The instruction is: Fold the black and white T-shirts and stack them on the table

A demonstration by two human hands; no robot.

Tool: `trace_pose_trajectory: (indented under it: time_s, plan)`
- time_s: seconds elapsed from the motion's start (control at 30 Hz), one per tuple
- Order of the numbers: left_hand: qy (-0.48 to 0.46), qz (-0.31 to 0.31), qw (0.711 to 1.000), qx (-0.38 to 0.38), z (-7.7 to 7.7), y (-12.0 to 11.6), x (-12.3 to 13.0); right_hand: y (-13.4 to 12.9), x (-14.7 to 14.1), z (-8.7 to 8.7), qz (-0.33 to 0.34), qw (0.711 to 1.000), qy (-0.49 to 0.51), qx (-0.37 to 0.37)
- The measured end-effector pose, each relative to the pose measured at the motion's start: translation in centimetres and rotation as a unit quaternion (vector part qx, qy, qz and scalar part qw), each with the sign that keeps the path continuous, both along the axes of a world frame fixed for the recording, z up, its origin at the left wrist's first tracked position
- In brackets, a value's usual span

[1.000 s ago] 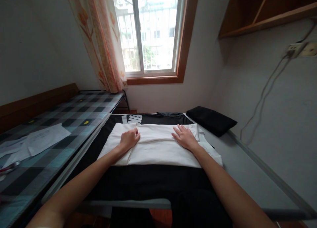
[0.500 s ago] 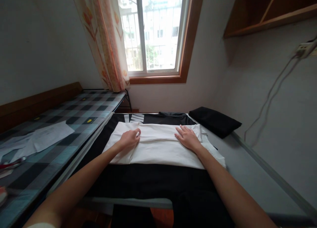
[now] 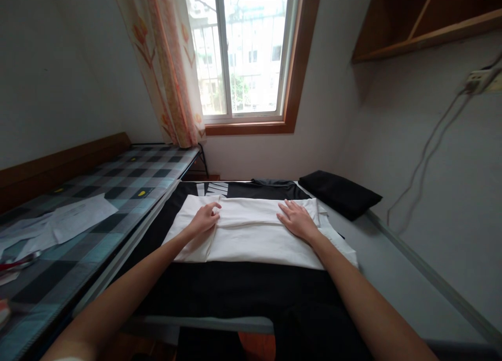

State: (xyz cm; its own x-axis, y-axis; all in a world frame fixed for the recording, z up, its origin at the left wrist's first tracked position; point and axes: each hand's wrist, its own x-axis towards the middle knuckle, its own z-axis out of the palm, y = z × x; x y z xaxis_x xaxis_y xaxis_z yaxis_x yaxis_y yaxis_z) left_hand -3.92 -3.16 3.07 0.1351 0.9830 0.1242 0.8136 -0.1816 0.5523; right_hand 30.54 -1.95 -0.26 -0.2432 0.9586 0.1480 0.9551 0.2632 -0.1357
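Note:
A white folded garment (image 3: pixel 251 240) lies in a long strip across a black garment (image 3: pixel 243 288) spread on the table. On the strip's left part rests my left hand (image 3: pixel 204 218), its thumb and forefinger a little apart by a fold edge, with no cloth visible between them. My right hand (image 3: pixel 297 218) lies flat on the right part of the white cloth, fingers spread. White print shows on the black garment beyond the strip. Whether the white garment is a shirt I cannot tell.
A folded black cloth (image 3: pixel 339 193) sits at the table's back right. To the left, a bed with a checked cover (image 3: pixel 157 170) holds papers (image 3: pixel 78 217). A window (image 3: pixel 251 52) with a floral curtain (image 3: pixel 168 63) stands behind; a wooden shelf (image 3: pixel 431 36) hangs upper right.
The pinched fingers of my left hand have loosened and parted, and that hand has shifted slightly left. My right hand stays flat in the same place on the white garment.

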Motion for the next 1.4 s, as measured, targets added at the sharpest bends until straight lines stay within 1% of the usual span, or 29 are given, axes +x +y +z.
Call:
trace_pose_trajectory:
  time_s: [0.07,0.17,0.3,0.43,0.57,0.73,0.93,1.03,1.13,1.2,1.27,1.33,1.4]
  plan:
    - [-0.018,0.004,1.000,0.002,-0.2,0.1,0.0,0.0,0.0,0.0,-0.001,1.000,-0.001,0.001]
    - [-0.036,-0.008,0.999,-0.004,-0.5,0.2,-0.1,0.0,0.0,0.0,0.001,1.000,-0.002,0.004]
    - [-0.027,-0.024,0.999,0.000,-0.6,0.1,0.0,0.0,0.0,0.0,0.000,1.000,-0.004,0.009]
    - [-0.013,-0.004,1.000,0.016,-0.6,-0.1,0.3,0.0,0.0,0.1,0.001,1.000,-0.009,0.003]
    - [-0.030,0.010,0.999,0.009,-0.5,-0.2,0.5,0.1,0.0,0.1,0.003,1.000,-0.012,0.006]
    - [-0.060,-0.007,0.998,0.010,-0.4,-0.4,0.8,0.0,0.0,0.0,0.001,1.000,-0.012,0.010]
    - [-0.058,-0.034,0.998,0.010,-0.2,-0.6,1.1,0.0,-0.1,0.1,0.002,1.000,-0.012,0.010]
    - [-0.041,-0.037,0.998,0.036,-0.6,-0.6,1.2,0.0,-0.1,0.1,0.001,1.000,-0.011,0.009]
    - [-0.019,-0.033,0.999,0.038,-0.9,-0.6,1.3,0.0,-0.1,0.0,0.000,1.000,-0.010,0.011]
    - [-0.003,-0.047,0.998,0.039,-0.6,-0.4,1.1,0.1,-0.1,0.0,0.001,1.000,-0.009,0.013]
    - [0.023,-0.054,0.997,0.054,0.1,0.1,0.5,0.1,0.0,-0.1,0.003,1.000,-0.008,0.011]
    - [0.053,-0.031,0.994,0.095,0.8,0.9,-0.5,0.2,0.1,-0.2,0.005,1.000,-0.006,0.007]
    - [0.088,0.008,0.986,0.140,1.1,1.7,-1.5,0.3,0.2,-0.2,0.006,1.000,-0.003,0.005]
